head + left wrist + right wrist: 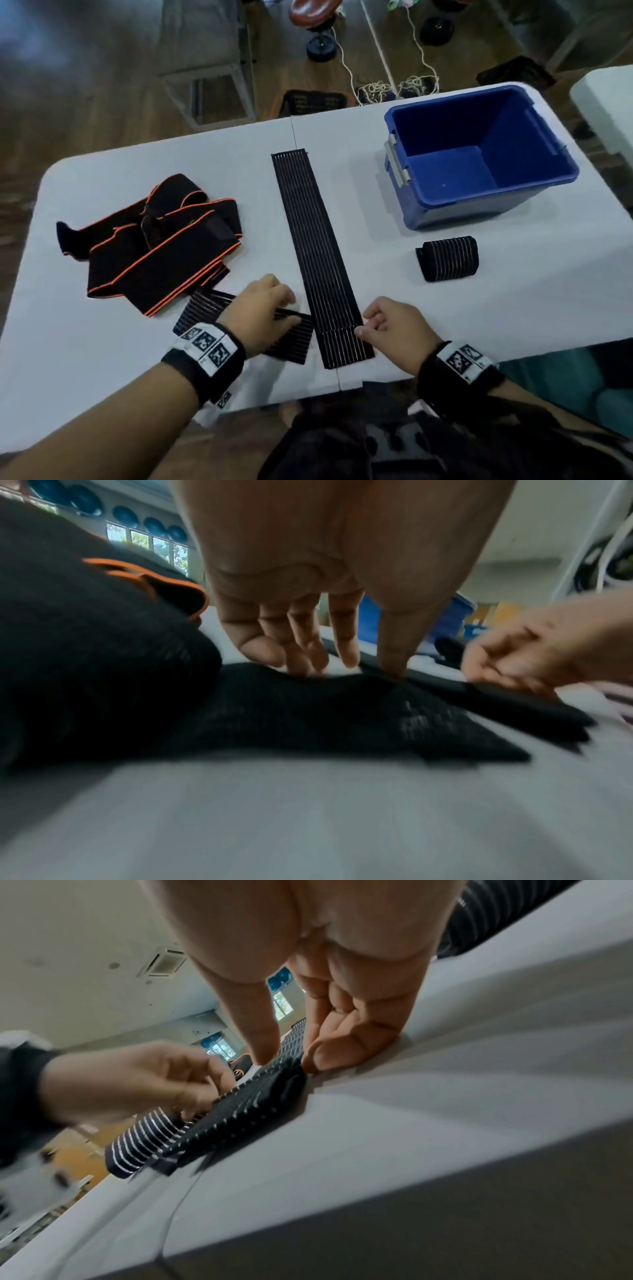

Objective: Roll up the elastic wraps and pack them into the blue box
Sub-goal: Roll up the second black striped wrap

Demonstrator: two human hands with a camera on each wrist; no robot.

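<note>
The white table (pixel 102 342) carries the empty blue box (pixel 479 150), an orange-edged wrap pile (pixel 154 243), one finished roll (pixel 447 258) and a flat striped wrap (pixel 315 246). The left hand (pixel 263 308) and right hand (pixel 394 325) pinch its near end; start the roll tight, edges square.

Left wrist band (pixel 205 356): black strap with a white panel carrying three square black-and-white coded markers; a further marker showed on its underside.
Right wrist band (pixel 460 365): black fuzzy strap with a white panel of similar coded squares.
Forearms: bare, no sleeves.
Lap clothing (pixel 376 445): dark fabric at the lower middle of the frame.
</note>
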